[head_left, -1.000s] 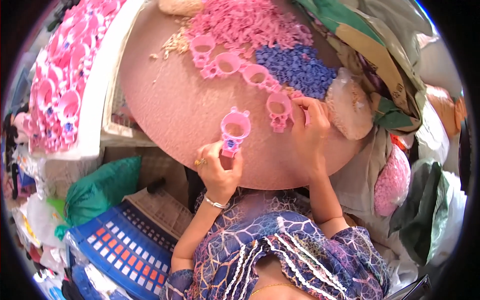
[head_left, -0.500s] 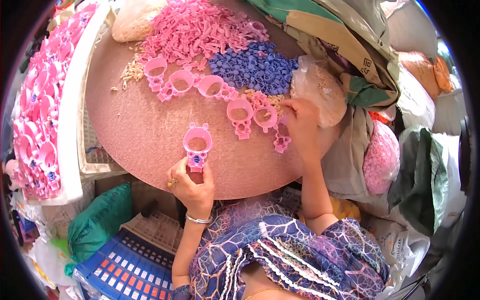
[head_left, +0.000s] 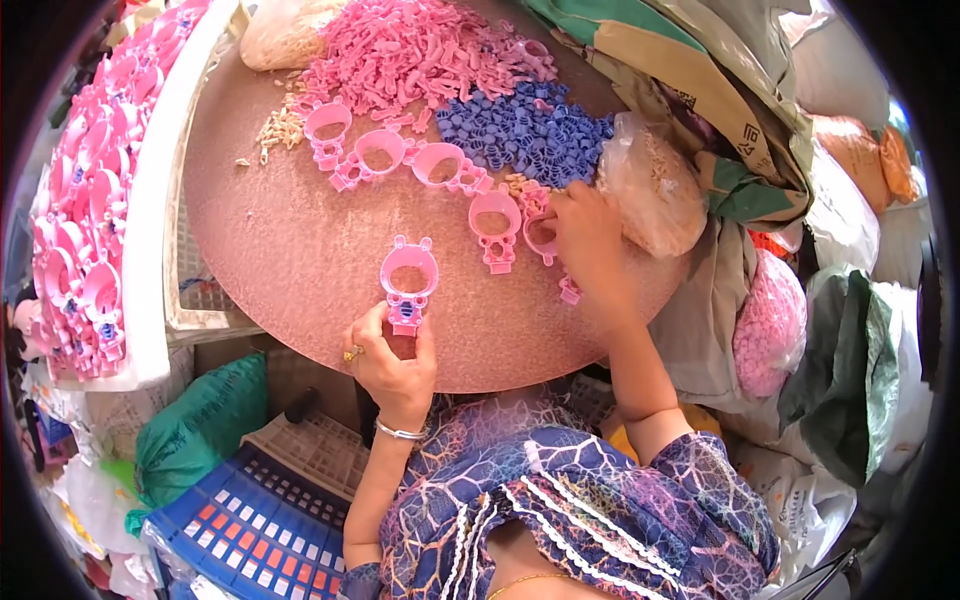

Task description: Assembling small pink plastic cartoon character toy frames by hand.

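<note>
My left hand (head_left: 392, 352), with a ring on a finger, pinches the lower end of a pink plastic piece (head_left: 408, 296). That piece has a round hoop with two small ears on top and a blue insert in its body; it is upright at the table's near edge. My right hand (head_left: 592, 240) reaches in from the right with fingers bunched, over the right end of a curved row of similar pink hooped pieces (head_left: 497, 254). It covers part of the hoop beneath it. Small beige pieces (head_left: 515, 184) lie beside its fingertips, which are hidden.
On the round table (head_left: 300, 270) lie a heap of pink parts (head_left: 420, 55), a heap of blue parts (head_left: 530, 130) and loose beige bits (head_left: 282, 130). A clear bag (head_left: 650, 190) stands right. A white-rimmed tray (head_left: 150, 230) of pink pieces is left; a blue basket (head_left: 250, 530) sits below.
My right hand has moved slightly left, from beside the last hooped pieces to over them. My left hand keeps its hold on the pink piece. The whole view has shifted a little.
</note>
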Available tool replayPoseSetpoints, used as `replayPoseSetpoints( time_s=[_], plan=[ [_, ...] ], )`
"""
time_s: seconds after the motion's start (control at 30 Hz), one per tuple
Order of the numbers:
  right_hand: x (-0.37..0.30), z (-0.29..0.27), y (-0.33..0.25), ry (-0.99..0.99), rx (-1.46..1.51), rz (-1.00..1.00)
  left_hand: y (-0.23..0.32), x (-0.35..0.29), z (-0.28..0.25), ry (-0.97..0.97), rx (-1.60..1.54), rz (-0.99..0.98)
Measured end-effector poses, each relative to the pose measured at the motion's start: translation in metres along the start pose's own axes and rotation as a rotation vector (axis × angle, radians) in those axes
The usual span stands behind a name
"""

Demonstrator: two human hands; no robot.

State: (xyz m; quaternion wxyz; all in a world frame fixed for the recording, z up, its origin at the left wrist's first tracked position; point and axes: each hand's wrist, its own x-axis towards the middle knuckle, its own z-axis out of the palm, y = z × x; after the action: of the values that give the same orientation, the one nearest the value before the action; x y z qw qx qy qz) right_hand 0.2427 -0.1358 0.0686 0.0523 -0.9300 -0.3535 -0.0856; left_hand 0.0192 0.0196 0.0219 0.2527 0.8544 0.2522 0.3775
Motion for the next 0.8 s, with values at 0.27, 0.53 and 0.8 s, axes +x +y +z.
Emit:
replayPoseSetpoints(
  time_s=[0.27,0.53,0.8],
  plan=[
    [-0.006,-0.005,0.002,0.038,0.152,0.002,-0.001,0.002,-0.002,-0.008,0.002,0.014],
    [-0.006,-0.023,-0.026,0.021,0.850,0.162,0.001,0.002,-0.003,0.017,-0.024,0.033],
    [-0.025,-0.015,-0.090,-0.085,1.470,-0.084,-0.004,-0.005,0.003,0.042,-0.245,0.039]
  ],
)
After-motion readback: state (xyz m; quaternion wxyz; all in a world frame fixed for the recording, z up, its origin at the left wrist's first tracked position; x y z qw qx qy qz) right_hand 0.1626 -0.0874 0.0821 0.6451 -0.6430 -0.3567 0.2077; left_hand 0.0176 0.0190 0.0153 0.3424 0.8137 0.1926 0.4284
